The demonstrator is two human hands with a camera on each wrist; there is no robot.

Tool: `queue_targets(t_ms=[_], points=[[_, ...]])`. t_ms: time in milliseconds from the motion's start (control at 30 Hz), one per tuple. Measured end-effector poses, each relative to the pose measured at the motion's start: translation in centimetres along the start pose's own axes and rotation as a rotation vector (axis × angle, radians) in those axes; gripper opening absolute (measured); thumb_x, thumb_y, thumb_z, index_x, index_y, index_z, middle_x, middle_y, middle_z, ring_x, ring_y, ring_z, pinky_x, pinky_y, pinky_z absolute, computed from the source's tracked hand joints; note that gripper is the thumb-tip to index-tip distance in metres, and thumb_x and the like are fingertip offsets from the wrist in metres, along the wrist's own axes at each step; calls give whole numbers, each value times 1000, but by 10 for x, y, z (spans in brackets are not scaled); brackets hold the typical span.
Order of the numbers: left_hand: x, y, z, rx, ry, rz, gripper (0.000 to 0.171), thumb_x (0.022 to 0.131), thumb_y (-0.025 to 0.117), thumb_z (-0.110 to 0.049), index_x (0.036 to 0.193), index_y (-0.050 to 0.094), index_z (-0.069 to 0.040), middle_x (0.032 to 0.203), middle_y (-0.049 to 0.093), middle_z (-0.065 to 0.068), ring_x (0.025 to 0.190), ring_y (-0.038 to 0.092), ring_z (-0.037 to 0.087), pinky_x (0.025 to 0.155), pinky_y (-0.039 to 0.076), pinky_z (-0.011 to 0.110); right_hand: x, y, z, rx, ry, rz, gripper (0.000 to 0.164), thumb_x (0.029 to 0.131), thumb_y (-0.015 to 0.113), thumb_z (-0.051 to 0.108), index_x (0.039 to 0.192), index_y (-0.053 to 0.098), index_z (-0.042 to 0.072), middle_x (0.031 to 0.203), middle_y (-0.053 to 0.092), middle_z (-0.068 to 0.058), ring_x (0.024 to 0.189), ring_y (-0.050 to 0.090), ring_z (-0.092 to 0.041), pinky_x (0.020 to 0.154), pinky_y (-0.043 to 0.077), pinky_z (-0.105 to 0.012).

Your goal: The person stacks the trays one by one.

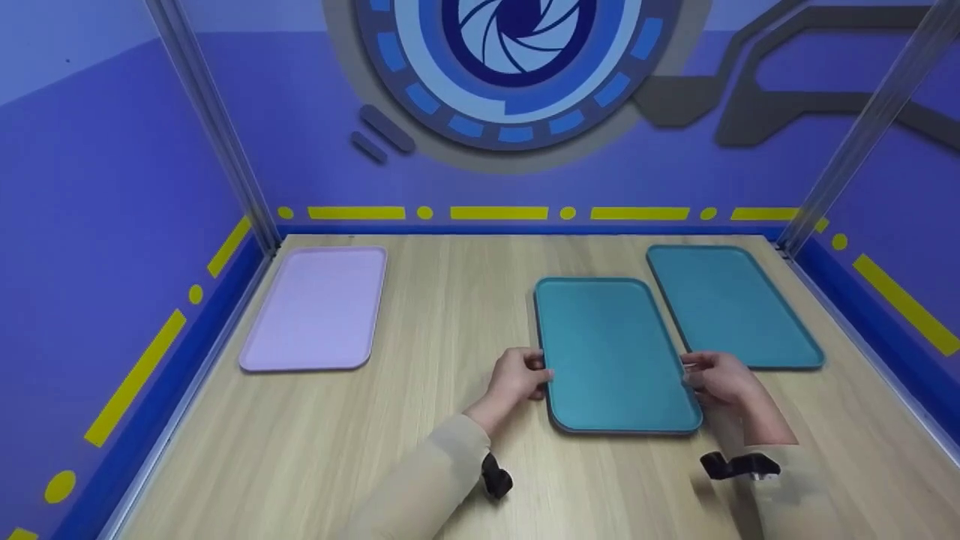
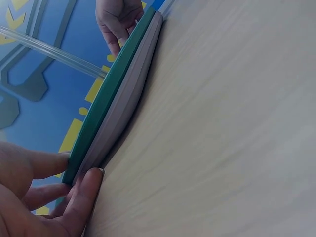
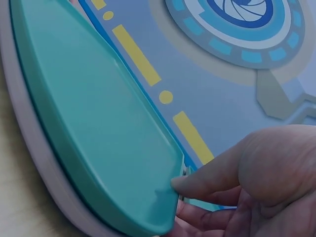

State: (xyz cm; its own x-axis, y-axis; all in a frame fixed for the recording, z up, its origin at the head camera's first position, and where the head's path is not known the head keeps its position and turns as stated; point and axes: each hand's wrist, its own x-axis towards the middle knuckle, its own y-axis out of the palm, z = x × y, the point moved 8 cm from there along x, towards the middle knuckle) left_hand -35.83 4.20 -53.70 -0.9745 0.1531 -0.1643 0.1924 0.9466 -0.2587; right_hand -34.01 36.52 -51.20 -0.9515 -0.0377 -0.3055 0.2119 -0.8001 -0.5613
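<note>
In the head view, a teal tray (image 1: 615,352) lies at the middle right, with a lilac tray (image 2: 118,113) directly beneath it in the left wrist view. My left hand (image 1: 517,375) holds the left edge of this stack, fingertips against the rims. At the opposite long edge, my right hand (image 1: 720,379) pinches the teal tray's rim, its thumb (image 3: 197,180) on top and other fingers lower at the side. How far the fingers reach underneath is hidden.
Another teal tray (image 1: 735,306) lies at the back right, close to the stack and my right hand. A lilac tray (image 1: 315,307) lies at the back left of the wooden table (image 1: 450,300). Blue panels (image 1: 255,135) and metal posts (image 1: 217,120) enclose the table.
</note>
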Motion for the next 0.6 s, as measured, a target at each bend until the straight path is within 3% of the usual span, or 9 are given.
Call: queue_targets(t_ms=[67,167,267,333,400,600], points=[[-1,0,0,-3,-8,9,47,93,74,-2,138,62,2,94,61,2,68,64,11,58,61,25,0,2,3,-15,6,-4,51,100,52,2,146,41,-16,133,53,-36,78,56,-13,65,52,-27],[-2,-2,-1,-6,-18,26,47,93,73,-2,138,62,2,93,60,1,68,64,11,59,61,25,2,3,8,-67,0,-19,51,101,50,4,145,40,-18,133,52,-39,80,59,-21,68,54,-31],[-3,-5,-1,3,-15,39,47,94,72,-2,139,61,2,93,60,1,70,63,11,60,61,25,4,6,15,-109,-2,-38,53,104,50,11,147,37,-18,141,46,-43,106,62,-43,90,58,-46],[-3,-7,-1,0,-14,40,47,95,71,-2,140,59,3,93,62,2,71,64,11,60,61,25,5,6,21,-129,-1,-64,56,106,49,16,150,35,-16,147,41,-43,129,50,-53,105,51,-57],[-3,-12,0,-5,-20,37,47,96,68,-3,141,58,2,95,64,3,73,64,11,61,61,25,5,7,28,-116,-2,-91,58,108,47,19,153,31,-15,152,35,-43,141,37,-56,114,40,-63],[-3,-41,1,-44,-40,1,42,100,65,-9,141,58,0,98,66,6,76,64,15,65,62,28,10,12,61,-47,-101,-205,53,107,48,15,152,36,-12,152,41,-38,143,39,-52,117,37,-62]])
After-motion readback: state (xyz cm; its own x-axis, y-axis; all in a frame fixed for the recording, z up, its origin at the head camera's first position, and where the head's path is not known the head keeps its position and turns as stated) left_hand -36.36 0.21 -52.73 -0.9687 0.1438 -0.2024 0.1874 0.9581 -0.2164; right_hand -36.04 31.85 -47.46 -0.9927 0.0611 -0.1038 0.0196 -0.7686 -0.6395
